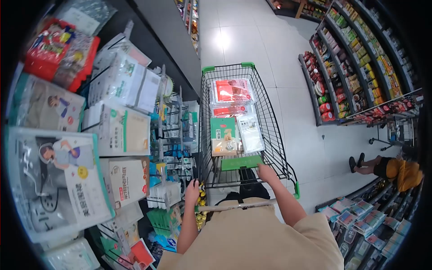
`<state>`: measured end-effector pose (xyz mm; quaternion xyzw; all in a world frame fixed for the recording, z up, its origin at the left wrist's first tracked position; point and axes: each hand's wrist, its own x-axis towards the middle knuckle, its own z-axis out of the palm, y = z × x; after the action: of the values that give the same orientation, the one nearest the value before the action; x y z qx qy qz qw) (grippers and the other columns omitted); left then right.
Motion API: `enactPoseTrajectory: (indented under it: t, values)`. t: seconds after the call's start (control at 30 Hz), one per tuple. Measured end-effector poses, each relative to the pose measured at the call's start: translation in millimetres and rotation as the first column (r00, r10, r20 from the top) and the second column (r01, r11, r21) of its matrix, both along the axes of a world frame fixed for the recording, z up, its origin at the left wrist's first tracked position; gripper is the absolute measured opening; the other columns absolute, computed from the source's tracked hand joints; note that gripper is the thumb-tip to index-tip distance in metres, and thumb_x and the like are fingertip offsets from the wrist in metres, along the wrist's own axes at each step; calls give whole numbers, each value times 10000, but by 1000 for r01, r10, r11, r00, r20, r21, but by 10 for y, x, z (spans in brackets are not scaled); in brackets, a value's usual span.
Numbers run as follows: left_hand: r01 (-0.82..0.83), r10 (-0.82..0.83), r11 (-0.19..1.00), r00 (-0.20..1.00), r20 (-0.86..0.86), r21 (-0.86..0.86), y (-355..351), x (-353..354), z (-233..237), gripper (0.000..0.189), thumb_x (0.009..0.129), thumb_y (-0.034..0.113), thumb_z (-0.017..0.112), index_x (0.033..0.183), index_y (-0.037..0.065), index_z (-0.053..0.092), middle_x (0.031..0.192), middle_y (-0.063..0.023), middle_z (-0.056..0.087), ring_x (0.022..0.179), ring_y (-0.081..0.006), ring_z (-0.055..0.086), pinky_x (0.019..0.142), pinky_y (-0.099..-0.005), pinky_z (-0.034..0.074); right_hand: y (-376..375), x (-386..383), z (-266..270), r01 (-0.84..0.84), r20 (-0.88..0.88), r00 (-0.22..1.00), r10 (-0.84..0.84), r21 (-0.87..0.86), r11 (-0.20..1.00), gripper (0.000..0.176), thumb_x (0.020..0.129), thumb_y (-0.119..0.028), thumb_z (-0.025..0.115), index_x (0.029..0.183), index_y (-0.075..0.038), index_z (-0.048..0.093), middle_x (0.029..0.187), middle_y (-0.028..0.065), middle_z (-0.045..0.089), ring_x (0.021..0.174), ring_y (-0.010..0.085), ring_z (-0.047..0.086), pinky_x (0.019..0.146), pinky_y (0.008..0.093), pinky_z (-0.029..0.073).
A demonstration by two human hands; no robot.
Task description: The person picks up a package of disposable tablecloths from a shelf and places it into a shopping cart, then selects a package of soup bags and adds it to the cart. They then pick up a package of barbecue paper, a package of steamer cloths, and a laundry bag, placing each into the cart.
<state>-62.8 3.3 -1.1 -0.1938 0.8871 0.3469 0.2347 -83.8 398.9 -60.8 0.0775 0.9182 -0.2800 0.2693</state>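
Observation:
A black wire shopping cart [275,130] with green corner caps stands in front of me. My right hand [267,173] is closed on its rear part, beside the green flap [241,163]. At the cart's left rear edge, my left hand [192,192] is curled round a dark part of the frame; its fingertips are partly hidden. Inside the basket lie red-and-clear packs [233,91], a green-and-brown pack [223,137] and a white pack [251,133].
Hanging packaged goods [58,175] crowd the rack close on my left. Stocked shelves [355,63] stand at right across the tiled floor [288,108]. A person in a yellow top [408,174] is at far right, near a display of small packs [366,218].

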Motion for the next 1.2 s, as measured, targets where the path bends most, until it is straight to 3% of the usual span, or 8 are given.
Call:
enactPoseTrajectory:
  t: [0.07, 0.1, 0.13, 0.2, 0.43, 0.8, 0.93, 1.2]
  values:
    - [-47, 48, 997, 999, -11, 55, -45, -32, -227, 450, 993, 397, 447, 1258, 58, 577, 1132, -236, 641, 1073, -425, 590, 895, -470, 470, -14, -33, 190, -66, 42, 997, 61, 142, 988, 350, 896, -248, 546, 1186, -59, 601, 966, 225, 686, 882, 399, 662, 786, 504, 529]
    - [-25, 25, 999, 1000, 14, 24, 17, -117, -54, 466, 985, 411, 454, 1262, 56, 576, 1148, -241, 633, 1085, -421, 586, 904, -473, 468, -49, -1, 191, 53, -123, 992, -38, 122, 991, 307, 901, -245, 535, 1149, -79, 609, 916, 221, 689, 838, 407, 668, 758, 514, 533]
    - [-58, 58, 998, 998, -7, 21, 15, -134, -119, 466, 985, 411, 454, 1262, 56, 576, 1148, -241, 633, 1085, -421, 586, 904, -473, 468, -100, -35, 309, 23, -144, 990, -6, 118, 993, 307, 901, -245, 535, 1149, -79, 609, 916, 221, 689, 838, 407, 668, 758, 514, 533]
    - [4, -2, 1000, 994, -110, 15, -24, -206, -275, 480, 977, 432, 458, 1250, 57, 582, 1152, -234, 632, 1088, -422, 582, 906, -474, 468, -227, -100, 568, 19, -27, 1000, -14, 196, 980, 297, 901, -245, 522, 1134, -84, 614, 885, 237, 684, 828, 409, 672, 746, 519, 534]
    - [-14, 14, 1000, 985, -172, 1, 93, -496, 91, 435, 970, 412, 479, 1204, 65, 599, 1124, -214, 650, 1071, -419, 586, 900, -480, 470, -260, -352, 549, 63, -95, 995, -33, 323, 944, 293, 916, -265, 473, 1030, -53, 640, 885, 211, 701, 833, 395, 687, 732, 515, 540]
    - [-119, 132, 990, 965, -225, 72, 129, -481, 297, 417, 966, 354, 522, 1298, 105, 562, 1149, -179, 657, 1094, -389, 592, 904, -449, 476, -188, -777, 455, -25, -86, 995, 54, 309, 951, 289, 928, -249, 465, 1038, -38, 630, 938, 214, 693, 876, 402, 677, 760, 510, 539]
    - [-134, 159, 985, 951, -267, 110, 140, -470, 215, 434, 958, 332, 543, 1337, 121, 537, 1171, -171, 653, 1108, -388, 588, 914, -441, 475, -193, -798, 519, 16, -203, 979, 34, 240, 971, 308, 917, -233, 487, 1136, -72, 633, 879, 254, 682, 826, 420, 670, 735, 523, 532]
    - [-148, 236, 944, 928, -287, 296, 151, -550, 69, 473, 893, 103, 586, 1361, 108, 516, 1182, -134, 663, 1099, -343, 609, 917, -399, 479, -179, -867, 616, 76, -338, 941, -30, 125, 989, 342, 950, -267, 480, 1204, -82, 616, 890, 225, 690, 822, 411, 667, 755, 518, 517]
